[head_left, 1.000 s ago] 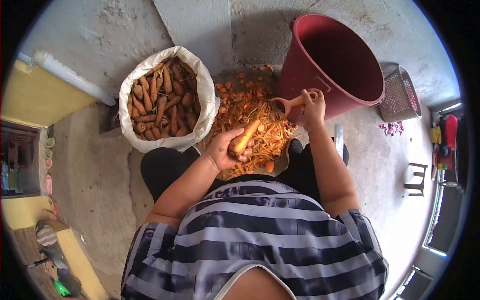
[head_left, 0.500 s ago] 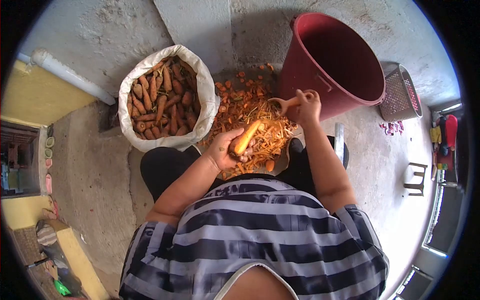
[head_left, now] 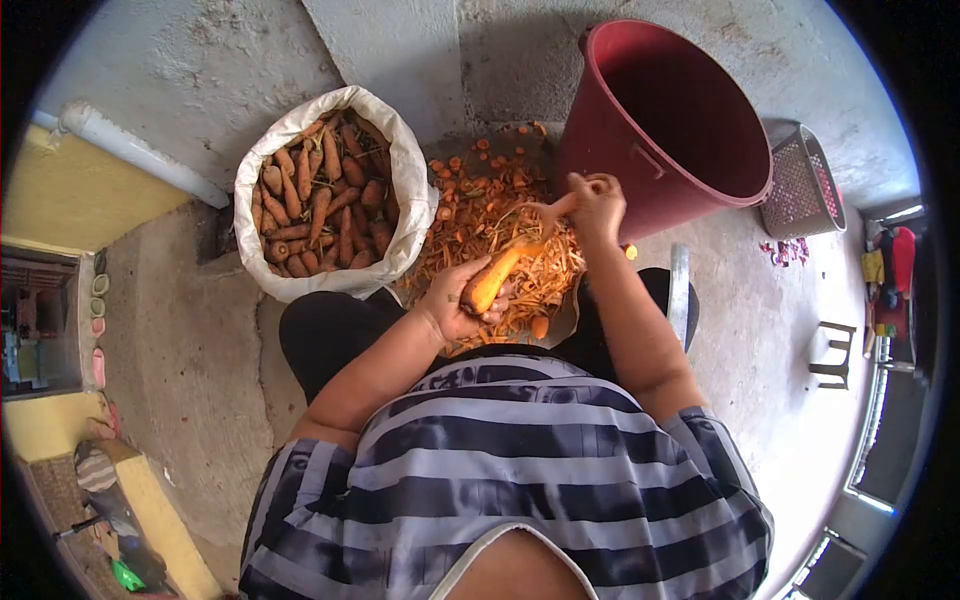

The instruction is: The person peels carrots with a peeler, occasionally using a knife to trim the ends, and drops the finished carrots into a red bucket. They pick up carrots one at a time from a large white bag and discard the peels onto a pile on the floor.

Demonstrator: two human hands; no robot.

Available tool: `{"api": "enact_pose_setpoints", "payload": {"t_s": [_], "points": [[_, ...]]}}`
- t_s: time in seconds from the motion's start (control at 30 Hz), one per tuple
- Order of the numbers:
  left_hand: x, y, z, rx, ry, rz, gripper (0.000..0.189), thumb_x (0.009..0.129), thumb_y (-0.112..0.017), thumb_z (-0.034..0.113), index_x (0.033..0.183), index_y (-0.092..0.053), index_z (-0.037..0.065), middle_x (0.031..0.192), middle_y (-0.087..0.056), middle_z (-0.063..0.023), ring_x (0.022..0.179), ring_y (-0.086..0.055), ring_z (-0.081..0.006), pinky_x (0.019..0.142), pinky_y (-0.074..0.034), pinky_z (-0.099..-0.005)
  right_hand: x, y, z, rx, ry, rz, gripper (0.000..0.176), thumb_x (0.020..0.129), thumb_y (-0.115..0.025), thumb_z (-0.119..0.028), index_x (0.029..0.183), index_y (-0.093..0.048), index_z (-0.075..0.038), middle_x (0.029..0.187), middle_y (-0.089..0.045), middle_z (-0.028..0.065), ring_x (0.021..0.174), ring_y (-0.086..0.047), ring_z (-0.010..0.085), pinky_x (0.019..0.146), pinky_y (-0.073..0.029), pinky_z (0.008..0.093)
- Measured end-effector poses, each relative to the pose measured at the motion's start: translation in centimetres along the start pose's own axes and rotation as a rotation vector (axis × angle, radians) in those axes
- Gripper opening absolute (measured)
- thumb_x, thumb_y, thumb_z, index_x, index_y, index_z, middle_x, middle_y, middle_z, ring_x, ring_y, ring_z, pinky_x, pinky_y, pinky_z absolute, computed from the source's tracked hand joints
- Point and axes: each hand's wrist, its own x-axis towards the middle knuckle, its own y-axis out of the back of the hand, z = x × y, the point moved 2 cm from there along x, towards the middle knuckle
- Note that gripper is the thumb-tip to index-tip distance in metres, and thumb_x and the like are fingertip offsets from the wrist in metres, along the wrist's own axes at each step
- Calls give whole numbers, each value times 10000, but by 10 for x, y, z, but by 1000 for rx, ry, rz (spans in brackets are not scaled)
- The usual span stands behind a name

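Note:
My left hand (head_left: 452, 304) is closed around the thick end of a carrot (head_left: 487, 287), whose bright orange side faces up and whose tip points away to the right. A peeler (head_left: 552, 212) is gripped in my right hand (head_left: 598, 210), its head close to the carrot's tip, where an orange strip shows. Below both hands spreads a pile of carrot peelings (head_left: 490, 225) mixed with cut carrot ends. To the left stands a white sack (head_left: 417, 190) filled with unpeeled carrots (head_left: 320, 205).
A large red bucket (head_left: 610, 130) stands beyond my right hand. Behind it on the right is a perforated basket (head_left: 800, 180) with reddish scraps on the floor beside it. A grey wall (head_left: 400, 45) closes off the far side, and a white pipe (head_left: 145, 150) runs along the left.
My right hand has moved left and slightly up with the peeler, whose head is now nearer the carrot's tip. The carrot stays in my left hand, and a cut piece now shows near my right wrist.

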Motion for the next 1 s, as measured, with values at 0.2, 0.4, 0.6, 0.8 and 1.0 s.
{"api": "enact_pose_setpoints", "payload": {"t_s": [0.2,0.4,0.6,0.8,1.0], "points": [[-1,0,7,-57,-1,58,311,901,-380,298,1060,-502,60,834,-514,-85,618,-473,-171,521,-424,-262,-42,-6,-55,225,-84,-179,221,746,-696,-110,805,-493,-44,666,-499,9,572,-467,93,471,-388,247],[6,-6,0,16,-189,206,273,882,-401,262,927,-555,41,803,-571,-89,633,-546,-197,533,-442,-274,-90,-34,-61,320,-209,-424,190,761,-664,-76,831,-491,-42,688,-522,25,574,-505,98,458,-411,221],[-1,-2,-5,3,59,12,337,900,-407,355,1112,-402,93,780,-403,-41,661,-414,-134,499,-363,-234,-4,7,5,-155,-27,36,200,736,-690,-92,796,-519,-9,706,-552,58,582,-498,121,495,-413,270],[4,11,3,2,-17,128,271,902,-395,337,1022,-495,116,765,-484,-58,631,-452,-148,482,-353,-239,-40,0,-39,304,-125,-106,202,751,-681,-98,814,-496,-46,653,-513,11,561,-482,87,469,-398,237],[5,6,-3,124,-109,83,252,899,-376,276,971,-521,83,772,-523,-64,656,-522,-174,479,-364,-235,-76,-26,-52,264,-188,-352,179,759,-665,-81,808,-503,-21,656,-537,37,519,-497,92,402,-388,222]]}}
